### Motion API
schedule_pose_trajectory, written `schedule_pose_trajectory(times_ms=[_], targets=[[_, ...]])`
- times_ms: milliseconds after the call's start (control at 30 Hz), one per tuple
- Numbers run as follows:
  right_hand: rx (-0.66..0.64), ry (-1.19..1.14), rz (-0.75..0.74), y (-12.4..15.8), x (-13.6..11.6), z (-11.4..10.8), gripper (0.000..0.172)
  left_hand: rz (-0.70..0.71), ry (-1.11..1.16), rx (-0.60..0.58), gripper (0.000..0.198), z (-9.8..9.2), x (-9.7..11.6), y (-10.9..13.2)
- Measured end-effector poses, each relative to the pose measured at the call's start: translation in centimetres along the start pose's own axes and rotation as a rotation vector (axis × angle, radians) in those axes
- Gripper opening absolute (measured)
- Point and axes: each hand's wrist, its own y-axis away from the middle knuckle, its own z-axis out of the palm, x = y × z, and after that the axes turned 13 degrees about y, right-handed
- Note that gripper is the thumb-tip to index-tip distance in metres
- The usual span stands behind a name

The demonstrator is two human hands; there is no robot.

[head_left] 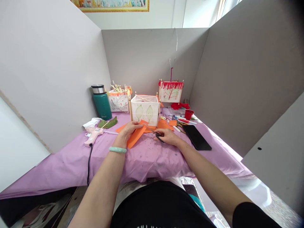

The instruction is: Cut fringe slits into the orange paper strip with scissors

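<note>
My left hand [128,130], with a green bangle on its wrist, grips a folded orange paper sheet [136,136] lying on the purple tablecloth [147,158]. My right hand [166,136] is closed on a pair of black scissors [157,135], whose blades point left toward the edge of the orange paper. Just behind both hands stands a white paper lantern box [144,109] with leaf prints and a wooden stick frame. More orange paper pieces [163,125] lie in front of that box.
A pink glue gun [93,135] with a black cord lies at left, near a green thermos [102,102]. A black phone [196,136] lies at right, beside markers and a red cup [188,114]. Two other lanterns stand at the back. Grey partition walls enclose the table.
</note>
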Motion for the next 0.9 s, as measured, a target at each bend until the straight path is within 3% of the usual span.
schedule_pose_trajectory(times_ms=[900], targets=[[0.009,0.031,-0.016,0.05,-0.18,-0.17,0.042,0.006,-0.016,-0.01,0.034,0.02,0.08,-0.08]])
